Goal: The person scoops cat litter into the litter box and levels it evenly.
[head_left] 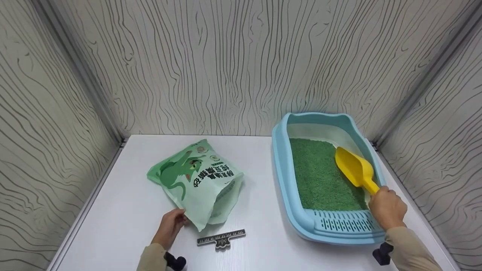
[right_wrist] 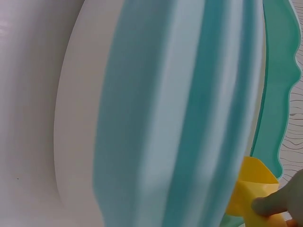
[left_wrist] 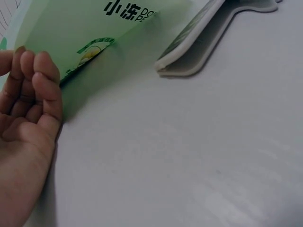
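My left hand (head_left: 172,226) pinches the near left edge of a pale green cat litter bag (head_left: 201,188). The bag, printed with a cat, lies with its cut mouth gaping towards the near right. In the left wrist view the curled fingers (left_wrist: 47,87) lie against the bag's lower side. My right hand (head_left: 388,207) grips the handle of a yellow scoop (head_left: 354,167) over the right side of a blue litter box (head_left: 281,162). Green litter (head_left: 320,177) covers the box floor. The scoop's bowl, hollow side showing, tilts towards the far left.
A clip (head_left: 221,239) with a piano-key pattern lies on the white table (head_left: 256,210), just in front of the bag's mouth. The box has a slotted ledge (head_left: 346,222) at its near end. Wood-patterned panels (head_left: 211,67) enclose the table behind and at both sides.
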{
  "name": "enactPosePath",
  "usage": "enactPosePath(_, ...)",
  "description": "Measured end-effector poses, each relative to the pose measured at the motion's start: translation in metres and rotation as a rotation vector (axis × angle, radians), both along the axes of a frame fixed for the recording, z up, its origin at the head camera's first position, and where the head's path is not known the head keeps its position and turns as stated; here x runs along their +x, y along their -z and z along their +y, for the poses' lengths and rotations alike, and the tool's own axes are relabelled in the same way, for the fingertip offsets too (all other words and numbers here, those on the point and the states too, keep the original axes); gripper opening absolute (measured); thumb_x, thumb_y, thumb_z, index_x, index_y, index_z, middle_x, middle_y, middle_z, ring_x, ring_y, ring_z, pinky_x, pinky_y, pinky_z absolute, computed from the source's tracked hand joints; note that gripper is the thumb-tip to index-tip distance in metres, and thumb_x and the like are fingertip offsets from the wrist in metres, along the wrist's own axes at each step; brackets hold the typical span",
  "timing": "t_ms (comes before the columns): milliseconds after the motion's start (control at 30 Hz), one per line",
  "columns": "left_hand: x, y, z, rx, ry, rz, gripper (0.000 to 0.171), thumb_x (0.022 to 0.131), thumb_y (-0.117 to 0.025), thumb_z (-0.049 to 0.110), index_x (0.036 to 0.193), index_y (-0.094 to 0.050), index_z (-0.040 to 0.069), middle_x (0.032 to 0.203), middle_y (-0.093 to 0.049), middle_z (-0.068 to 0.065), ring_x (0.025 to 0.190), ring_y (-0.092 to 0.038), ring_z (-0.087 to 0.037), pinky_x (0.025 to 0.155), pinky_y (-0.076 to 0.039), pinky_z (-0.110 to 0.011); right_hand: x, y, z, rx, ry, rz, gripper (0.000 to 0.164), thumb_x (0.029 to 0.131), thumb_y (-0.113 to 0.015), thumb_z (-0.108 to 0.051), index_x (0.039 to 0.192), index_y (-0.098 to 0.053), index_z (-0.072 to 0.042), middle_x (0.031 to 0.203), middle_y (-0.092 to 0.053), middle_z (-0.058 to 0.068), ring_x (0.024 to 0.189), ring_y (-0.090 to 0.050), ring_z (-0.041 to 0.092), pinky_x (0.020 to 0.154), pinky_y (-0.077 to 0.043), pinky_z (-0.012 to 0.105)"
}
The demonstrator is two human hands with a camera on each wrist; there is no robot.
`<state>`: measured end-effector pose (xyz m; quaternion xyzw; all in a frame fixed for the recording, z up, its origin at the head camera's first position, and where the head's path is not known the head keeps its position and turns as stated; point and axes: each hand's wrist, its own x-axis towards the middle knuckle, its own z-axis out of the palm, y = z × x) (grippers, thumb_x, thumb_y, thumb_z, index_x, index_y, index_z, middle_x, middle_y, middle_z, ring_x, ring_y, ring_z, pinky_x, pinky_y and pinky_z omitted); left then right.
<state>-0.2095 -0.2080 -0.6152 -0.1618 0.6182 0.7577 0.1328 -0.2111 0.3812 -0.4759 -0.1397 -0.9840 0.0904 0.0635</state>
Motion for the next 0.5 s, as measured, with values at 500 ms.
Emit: enactPosePath(500, -0.001, 0.000, -0.001, 0.003, 0.014, -0.017, 0.017, 0.096, -0.050, 0.025, 0.095, -0.057, 0.009, 0.085, -0.055, 0.004, 0.083, -0.053, -0.011, 0.079, -0.049, -0.023, 0.010, -0.011, 0.000, 0.006, -0.029, -0.084, 0.023, 0.084, -0.054, -0.003, 0.098, -0.048, 0.014, 0.074, -0.052, 0.027, 0.062, -0.052, 0.033, 0.048, -0.039, 0.038)
